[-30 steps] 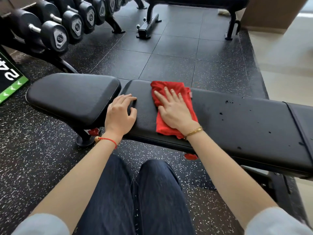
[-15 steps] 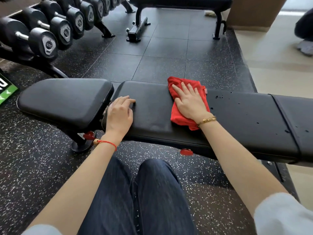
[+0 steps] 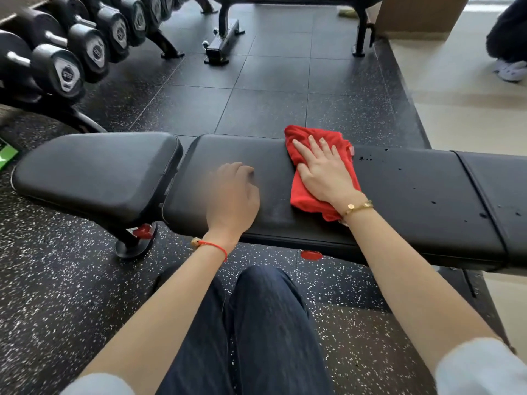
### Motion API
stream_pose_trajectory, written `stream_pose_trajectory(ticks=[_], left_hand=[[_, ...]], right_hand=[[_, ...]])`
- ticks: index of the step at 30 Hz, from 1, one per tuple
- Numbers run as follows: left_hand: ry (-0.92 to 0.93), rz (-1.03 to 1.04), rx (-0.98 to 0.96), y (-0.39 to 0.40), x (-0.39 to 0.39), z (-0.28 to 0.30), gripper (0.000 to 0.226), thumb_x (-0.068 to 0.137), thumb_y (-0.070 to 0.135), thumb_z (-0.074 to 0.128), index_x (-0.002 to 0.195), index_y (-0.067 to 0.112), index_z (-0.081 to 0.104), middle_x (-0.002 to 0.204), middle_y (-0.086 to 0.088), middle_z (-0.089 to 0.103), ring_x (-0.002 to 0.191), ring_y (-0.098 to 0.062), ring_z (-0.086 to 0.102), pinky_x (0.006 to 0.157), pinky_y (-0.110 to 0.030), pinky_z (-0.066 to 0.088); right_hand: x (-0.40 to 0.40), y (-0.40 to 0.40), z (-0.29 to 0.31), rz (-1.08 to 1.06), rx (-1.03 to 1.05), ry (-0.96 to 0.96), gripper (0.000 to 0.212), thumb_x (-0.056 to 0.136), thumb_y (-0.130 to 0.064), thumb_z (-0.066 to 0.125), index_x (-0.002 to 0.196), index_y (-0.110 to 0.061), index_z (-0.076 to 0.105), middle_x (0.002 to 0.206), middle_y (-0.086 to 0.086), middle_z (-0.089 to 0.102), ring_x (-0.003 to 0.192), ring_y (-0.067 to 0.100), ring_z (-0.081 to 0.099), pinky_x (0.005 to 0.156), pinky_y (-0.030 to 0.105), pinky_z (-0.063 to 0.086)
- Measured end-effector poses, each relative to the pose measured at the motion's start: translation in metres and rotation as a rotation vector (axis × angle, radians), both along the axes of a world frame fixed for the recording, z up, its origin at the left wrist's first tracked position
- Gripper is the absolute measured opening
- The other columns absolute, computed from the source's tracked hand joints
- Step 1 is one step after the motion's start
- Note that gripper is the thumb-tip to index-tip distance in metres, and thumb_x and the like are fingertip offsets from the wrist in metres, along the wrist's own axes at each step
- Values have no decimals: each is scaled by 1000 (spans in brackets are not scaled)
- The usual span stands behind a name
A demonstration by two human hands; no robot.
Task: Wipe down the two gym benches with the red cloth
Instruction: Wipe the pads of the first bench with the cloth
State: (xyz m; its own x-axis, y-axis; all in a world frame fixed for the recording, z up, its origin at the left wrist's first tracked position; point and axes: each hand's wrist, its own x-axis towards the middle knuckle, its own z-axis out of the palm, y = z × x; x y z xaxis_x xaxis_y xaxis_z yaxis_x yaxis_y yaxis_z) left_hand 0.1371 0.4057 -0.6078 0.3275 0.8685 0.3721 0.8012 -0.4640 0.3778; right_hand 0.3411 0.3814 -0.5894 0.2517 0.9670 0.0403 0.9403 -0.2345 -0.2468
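From the head camera, the near bench (image 3: pixel 399 201) runs left to right across the view, its long axis square to the person's legs; the red cloth (image 3: pixel 302 192) lies flat on the middle pad, reaching from the far edge almost to the near one; the right hand (image 3: pixel 322 172) presses on it with fingers straight and slightly spread, pointing away and to the left; dark droplets (image 3: pixel 363 158) begin just beside the cloth's right edge and scatter on toward the strap seam (image 3: pixel 482 201), so the unwiped length probably lies to the right, with open pad that way; the left hand (image 3: pixel 232 195), blurred, rests over the pad left of the cloth, fingers loosely curled, holding nothing; the second bench (image 3: pixel 225 29) stands well apart across the floor, beyond the dumbbell rack (image 3: pixel 65 69).
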Motion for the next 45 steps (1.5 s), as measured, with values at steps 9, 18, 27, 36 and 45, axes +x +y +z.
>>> stream_pose_trajectory(ticks=[9,18,27,36,45], left_hand=[[-9,9,32,0,-1,0,31,86,21,54,116,21,64,128,1,61,127,-21,49,114,-46,28],[22,26,15,-3,3,0,33,89,20,52,121,20,62,131,0,59,130,-22,47,117,-47,26],[-7,24,24,-2,1,0,32,86,20,54,116,21,64,129,1,61,129,-21,50,114,-47,29],[14,28,25,-3,3,1,33,88,19,53,119,19,63,131,-1,60,130,-21,48,116,-48,28],[12,39,21,-3,3,0,33,87,19,53,119,20,63,132,-1,60,131,-21,48,116,-46,27]], right_hand=[[-28,-46,-4,258,57,-14,59,99,-30,38,154,-36,16,163,3,11,151,23,6,123,40,1],[36,-17,7,-15,-20,5,57,102,-29,35,155,-30,16,164,9,6,151,29,4,122,42,0],[-13,-55,-3,268,45,-24,59,100,-30,37,154,-37,16,164,0,10,151,21,6,123,38,1],[50,-22,3,-41,-10,-23,57,102,-28,35,155,-29,15,163,10,7,150,30,6,122,44,1],[-24,-53,-2,229,54,-19,59,99,-30,38,154,-36,17,164,2,10,151,23,6,123,38,-1]])
